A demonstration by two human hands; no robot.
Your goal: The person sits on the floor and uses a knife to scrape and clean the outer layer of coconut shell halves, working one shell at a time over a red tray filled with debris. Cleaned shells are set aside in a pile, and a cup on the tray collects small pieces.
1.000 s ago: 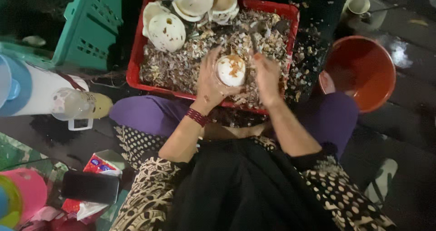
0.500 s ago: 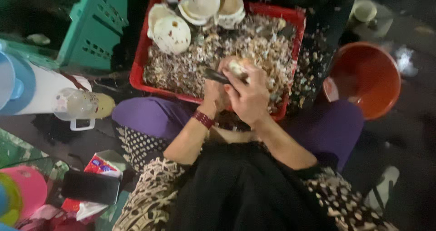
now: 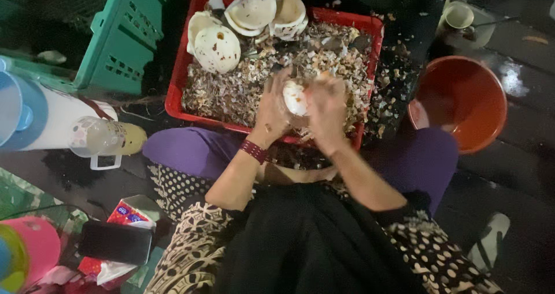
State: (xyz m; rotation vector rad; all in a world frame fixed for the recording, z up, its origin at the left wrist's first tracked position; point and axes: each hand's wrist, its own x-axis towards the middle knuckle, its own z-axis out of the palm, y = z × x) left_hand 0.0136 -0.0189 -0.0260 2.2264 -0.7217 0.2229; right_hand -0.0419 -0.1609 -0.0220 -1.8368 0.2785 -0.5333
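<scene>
Both hands, left hand [image 3: 273,110] and right hand [image 3: 327,109], are clasping a pale egg [image 3: 295,97] at frame centre, long axis running roughly up-down, above the red tray [image 3: 173,100] of broken shells [image 3: 231,89]; an orange bucket [image 3: 462,100] is sitting right.

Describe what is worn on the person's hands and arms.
Both hands are bare, no gloves. The left hand has a dark red beaded bracelet at the wrist. The right hand wears nothing visible. Both forearms are uncovered; black sleeves begin near the elbows.

Blurred hands [image 3: 300,106] over half-hidden white shell [image 3: 294,98]; blue-white jug [image 3: 34,117] cropped at left edge
</scene>
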